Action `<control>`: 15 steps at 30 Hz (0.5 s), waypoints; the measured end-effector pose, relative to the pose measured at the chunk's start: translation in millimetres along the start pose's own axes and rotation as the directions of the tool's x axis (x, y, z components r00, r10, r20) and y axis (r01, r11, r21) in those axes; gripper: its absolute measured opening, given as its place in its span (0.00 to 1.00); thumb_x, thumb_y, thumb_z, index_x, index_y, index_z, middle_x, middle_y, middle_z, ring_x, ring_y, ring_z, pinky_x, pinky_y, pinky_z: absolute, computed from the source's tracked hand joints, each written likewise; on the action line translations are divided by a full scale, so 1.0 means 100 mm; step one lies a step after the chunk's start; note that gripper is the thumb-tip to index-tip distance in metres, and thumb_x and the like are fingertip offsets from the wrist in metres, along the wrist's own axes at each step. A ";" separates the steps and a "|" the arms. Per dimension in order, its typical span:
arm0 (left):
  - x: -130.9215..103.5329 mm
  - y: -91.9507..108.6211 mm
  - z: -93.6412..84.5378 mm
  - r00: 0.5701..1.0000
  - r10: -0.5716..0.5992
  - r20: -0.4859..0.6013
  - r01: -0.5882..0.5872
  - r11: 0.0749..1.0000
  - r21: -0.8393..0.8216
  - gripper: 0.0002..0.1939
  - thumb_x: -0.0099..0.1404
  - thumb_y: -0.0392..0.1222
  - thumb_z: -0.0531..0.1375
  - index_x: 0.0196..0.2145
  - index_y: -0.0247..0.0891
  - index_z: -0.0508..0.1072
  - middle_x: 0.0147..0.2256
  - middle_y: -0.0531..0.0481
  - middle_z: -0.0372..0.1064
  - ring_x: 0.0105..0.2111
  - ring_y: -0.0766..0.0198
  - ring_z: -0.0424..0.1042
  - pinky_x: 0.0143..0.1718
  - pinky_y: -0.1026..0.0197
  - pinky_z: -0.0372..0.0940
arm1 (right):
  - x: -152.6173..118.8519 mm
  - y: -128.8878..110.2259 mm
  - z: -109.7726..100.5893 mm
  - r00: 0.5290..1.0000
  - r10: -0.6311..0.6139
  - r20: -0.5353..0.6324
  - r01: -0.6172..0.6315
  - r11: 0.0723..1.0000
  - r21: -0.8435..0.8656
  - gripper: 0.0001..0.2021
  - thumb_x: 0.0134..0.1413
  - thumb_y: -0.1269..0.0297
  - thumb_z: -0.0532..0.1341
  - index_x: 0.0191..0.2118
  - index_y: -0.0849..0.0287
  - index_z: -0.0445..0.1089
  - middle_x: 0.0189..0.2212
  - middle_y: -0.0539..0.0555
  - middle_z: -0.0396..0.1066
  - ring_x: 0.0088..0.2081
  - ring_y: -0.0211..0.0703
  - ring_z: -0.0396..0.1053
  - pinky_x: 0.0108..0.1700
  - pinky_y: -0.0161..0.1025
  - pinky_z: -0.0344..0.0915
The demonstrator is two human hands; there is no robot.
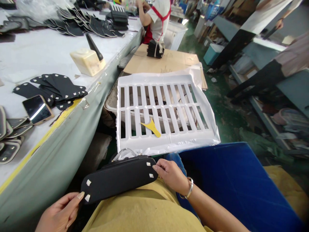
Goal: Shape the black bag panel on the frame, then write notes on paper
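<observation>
Between my hands, just above my lap, is a long black panel (119, 180) with rounded ends and small white tabs at both ends. My left hand (60, 211) pinches its lower left end between thumb and fingers. At its right end, my right hand (172, 174), with a bangle on the wrist, grips the edge. Behind the panel, part of another dark piece and a clear loop show, mostly hidden. Beyond it lies a white slatted plastic rack (169, 140), with a yellow Y-shaped piece (152, 127) resting on its bars.
Left, a white-covered table (60, 45) bears black tabbed panels (60, 87), a phone (38, 109) and a cream container with a brush (85, 61). A blue bin (224, 180) stands at my right. Cardboard (169, 62) lies behind the rack; other people are farther off.
</observation>
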State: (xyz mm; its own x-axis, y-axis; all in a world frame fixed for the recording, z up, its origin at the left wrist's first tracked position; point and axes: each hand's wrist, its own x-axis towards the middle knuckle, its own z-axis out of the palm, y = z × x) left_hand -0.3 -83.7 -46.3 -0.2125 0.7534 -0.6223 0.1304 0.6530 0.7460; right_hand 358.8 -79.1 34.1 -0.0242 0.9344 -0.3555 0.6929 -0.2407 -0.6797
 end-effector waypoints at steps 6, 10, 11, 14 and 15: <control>-0.03 0.04 0.01 0.995 -0.093 0.032 0.096 0.987 -0.128 0.24 0.42 0.57 0.67 0.29 0.36 0.69 0.12 0.61 0.50 0.12 0.75 0.46 0.13 0.71 0.42 | 0.02 -0.05 -0.03 0.999 0.035 -0.002 -0.035 0.998 -0.055 0.14 0.57 0.60 0.54 0.22 0.59 0.62 0.18 0.47 0.64 0.22 0.33 0.59 0.25 0.31 0.51; -0.08 0.12 0.05 0.995 -0.098 0.017 0.100 0.987 -0.129 0.26 0.39 0.58 0.67 0.28 0.36 0.68 0.11 0.62 0.50 0.12 0.75 0.46 0.13 0.70 0.42 | 0.03 -0.10 -0.06 0.999 0.050 -0.005 -0.050 0.995 -0.087 0.13 0.55 0.61 0.55 0.21 0.59 0.63 0.17 0.47 0.63 0.21 0.33 0.57 0.25 0.31 0.49; -0.09 0.15 0.07 0.995 -0.097 0.014 0.098 0.987 -0.126 0.26 0.38 0.59 0.67 0.28 0.36 0.68 0.11 0.62 0.50 0.12 0.75 0.46 0.13 0.70 0.42 | 0.03 -0.11 -0.06 0.999 0.049 -0.007 -0.049 0.994 -0.096 0.13 0.55 0.61 0.56 0.21 0.59 0.63 0.17 0.47 0.62 0.21 0.33 0.57 0.25 0.31 0.49; -0.14 0.23 0.10 0.995 -0.096 0.004 0.096 0.989 -0.109 0.27 0.37 0.60 0.67 0.27 0.35 0.68 0.10 0.62 0.49 0.13 0.75 0.46 0.13 0.70 0.43 | 0.05 -0.11 -0.07 0.999 0.041 -0.007 -0.042 0.991 -0.127 0.14 0.54 0.60 0.56 0.21 0.60 0.64 0.17 0.47 0.62 0.21 0.33 0.57 0.25 0.32 0.48; -0.16 0.26 0.11 0.995 -0.100 0.007 0.100 0.990 -0.100 0.28 0.37 0.60 0.67 0.27 0.35 0.68 0.10 0.62 0.49 0.13 0.75 0.46 0.13 0.70 0.43 | 0.05 -0.11 -0.07 0.999 0.039 -0.005 -0.039 0.989 -0.140 0.14 0.54 0.60 0.56 0.21 0.60 0.64 0.17 0.47 0.62 0.21 0.33 0.57 0.25 0.32 0.48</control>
State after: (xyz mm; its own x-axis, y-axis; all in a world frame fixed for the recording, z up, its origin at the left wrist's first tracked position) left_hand 16.9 -77.5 -19.6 -0.2175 0.6851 -0.6952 0.0113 0.7140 0.7001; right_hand 356.1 -70.0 43.8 0.0064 0.9254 -0.3789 0.7872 -0.2383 -0.5688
